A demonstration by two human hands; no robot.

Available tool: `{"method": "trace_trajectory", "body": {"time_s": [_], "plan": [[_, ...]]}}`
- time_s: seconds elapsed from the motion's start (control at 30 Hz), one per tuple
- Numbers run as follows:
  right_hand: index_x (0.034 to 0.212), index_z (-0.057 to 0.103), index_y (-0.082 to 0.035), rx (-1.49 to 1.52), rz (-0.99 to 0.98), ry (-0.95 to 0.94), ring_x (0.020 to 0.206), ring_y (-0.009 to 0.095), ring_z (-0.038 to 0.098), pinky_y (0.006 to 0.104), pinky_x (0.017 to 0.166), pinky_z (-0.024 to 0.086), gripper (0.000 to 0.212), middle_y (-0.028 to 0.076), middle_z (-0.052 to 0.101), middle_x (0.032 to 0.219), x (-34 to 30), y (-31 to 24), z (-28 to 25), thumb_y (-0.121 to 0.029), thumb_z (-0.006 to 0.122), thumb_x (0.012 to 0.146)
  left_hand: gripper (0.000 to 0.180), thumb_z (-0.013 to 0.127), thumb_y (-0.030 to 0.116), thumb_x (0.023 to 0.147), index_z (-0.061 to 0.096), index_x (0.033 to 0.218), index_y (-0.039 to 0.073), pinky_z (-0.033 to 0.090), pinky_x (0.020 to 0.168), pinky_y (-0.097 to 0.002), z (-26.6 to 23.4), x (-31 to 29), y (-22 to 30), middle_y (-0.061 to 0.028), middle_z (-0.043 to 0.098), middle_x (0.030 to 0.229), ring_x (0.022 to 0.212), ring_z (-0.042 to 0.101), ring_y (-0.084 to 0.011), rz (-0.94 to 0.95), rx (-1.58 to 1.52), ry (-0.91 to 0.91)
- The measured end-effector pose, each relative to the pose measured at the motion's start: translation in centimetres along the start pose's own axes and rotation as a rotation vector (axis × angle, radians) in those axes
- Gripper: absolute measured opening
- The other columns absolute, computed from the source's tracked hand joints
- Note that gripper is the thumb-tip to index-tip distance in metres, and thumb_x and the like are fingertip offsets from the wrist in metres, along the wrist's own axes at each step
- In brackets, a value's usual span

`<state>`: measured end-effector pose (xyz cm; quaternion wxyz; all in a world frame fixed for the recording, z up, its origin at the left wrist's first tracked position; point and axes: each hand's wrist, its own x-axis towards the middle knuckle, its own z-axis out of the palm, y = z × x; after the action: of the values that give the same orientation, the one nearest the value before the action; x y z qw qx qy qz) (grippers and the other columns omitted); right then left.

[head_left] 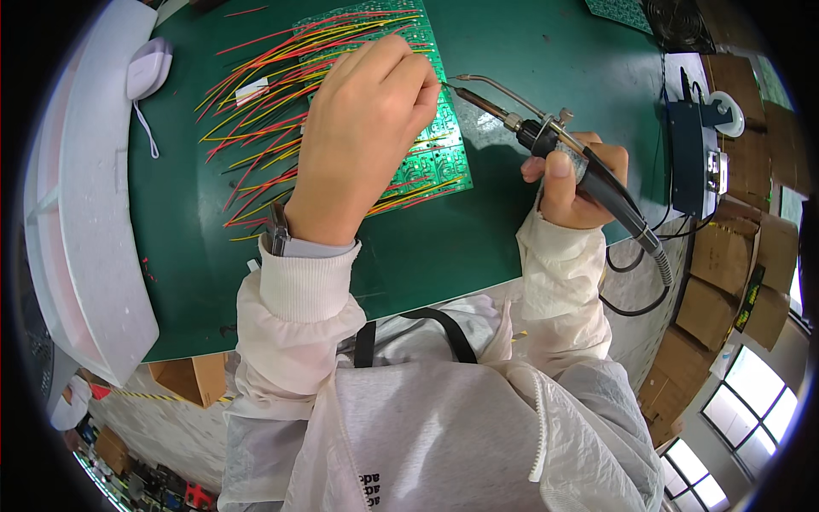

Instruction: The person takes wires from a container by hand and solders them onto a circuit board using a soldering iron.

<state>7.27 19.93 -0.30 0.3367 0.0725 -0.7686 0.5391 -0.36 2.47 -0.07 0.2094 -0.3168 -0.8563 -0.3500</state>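
My right hand (580, 183) is wrapped round the grip of a soldering iron (533, 132), with a thin curved metal feed tube (503, 87) clamped along it. The iron's tip points left and ends right by the fingertips of my left hand (367, 128). That hand is closed in a pinch over a green circuit board (435, 162); whatever is between its fingers is too small and hidden to make out. Many red, yellow and black wires (264, 72) lie across the board and fan out past its left edge. My left hand covers the board's middle.
Everything lies on a green mat (409, 256). At left stand a white bin (94, 196) and a pale case with a strap (149, 68). A dark blue soldering station (689, 158) is at right, its cable looping near my right arm. Cardboard boxes (721, 256) stand beyond.
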Motion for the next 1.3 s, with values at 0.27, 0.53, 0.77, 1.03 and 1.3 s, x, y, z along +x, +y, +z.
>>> {"method": "trace_trajectory", "body": {"time_s": [0.27, 0.53, 0.77, 1.03, 1.3], "plan": [[0.074, 0.039, -0.001, 0.017, 0.007, 0.032, 0.04, 0.014, 0.05, 0.0237, 0.04, 0.042, 0.03, 0.013, 0.053, 0.052, 0.25, -0.38, 0.29, -0.02, 0.062, 0.077, 0.011, 0.062, -0.002, 0.066, 0.052, 0.072, 0.0, 0.044, 0.054, -0.0274, 0.26, -0.12, -0.15, -0.0067, 0.051, 0.068, 0.061, 0.054, -0.0191, -0.044, -0.039, 0.01], [0.075, 0.038, 0.0, 0.045, 0.026, 0.018, 0.044, 0.012, 0.052, 0.0233, 0.045, 0.044, 0.032, 0.01, 0.054, 0.052, 0.2, -0.25, 0.23, -0.018, 0.065, 0.074, 0.013, 0.062, 0.0, 0.062, 0.049, 0.065, 0.001, 0.044, 0.057, -0.0324, 0.44, -0.11, -0.12, -0.008, 0.047, 0.067, 0.063, 0.051, -0.0233, -0.06, -0.05, 0.033], [0.075, 0.038, -0.001, 0.039, 0.05, 0.007, 0.044, 0.012, 0.051, 0.023, 0.046, 0.043, 0.031, 0.009, 0.054, 0.051, 0.19, -0.22, 0.0, -0.017, 0.065, 0.075, 0.013, 0.062, 0.0, 0.063, 0.049, 0.064, 0.0, 0.044, 0.058, -0.033, 0.47, -0.22, -0.1, -0.0083, 0.047, 0.067, 0.063, 0.051, -0.0237, -0.062, -0.06, 0.028], [0.076, 0.038, -0.001, 0.063, 0.097, 0.03, 0.044, 0.012, 0.051, 0.0231, 0.046, 0.043, 0.031, 0.007, 0.053, 0.049, 0.27, -0.45, 0.28, -0.018, 0.064, 0.075, 0.012, 0.061, 0.0, 0.062, 0.049, 0.063, 0.0, 0.043, 0.058, -0.0333, 0.53, -0.1, -0.11, -0.0086, 0.048, 0.067, 0.064, 0.051, -0.024, -0.066, -0.062, 0.034], [0.077, 0.038, -0.001, 0.067, 0.073, 0.049, 0.043, 0.011, 0.05, 0.0216, 0.042, 0.041, 0.034, 0.008, 0.053, 0.052, 0.28, -0.44, 0.33, -0.022, 0.065, 0.075, 0.011, 0.062, -0.003, 0.065, 0.052, 0.07, 0.0, 0.043, 0.053, -0.0275, 0.18, -0.02, 0.06, -0.0067, 0.051, 0.067, 0.061, 0.053, -0.0187, -0.06, -0.027, 0.007]]}}
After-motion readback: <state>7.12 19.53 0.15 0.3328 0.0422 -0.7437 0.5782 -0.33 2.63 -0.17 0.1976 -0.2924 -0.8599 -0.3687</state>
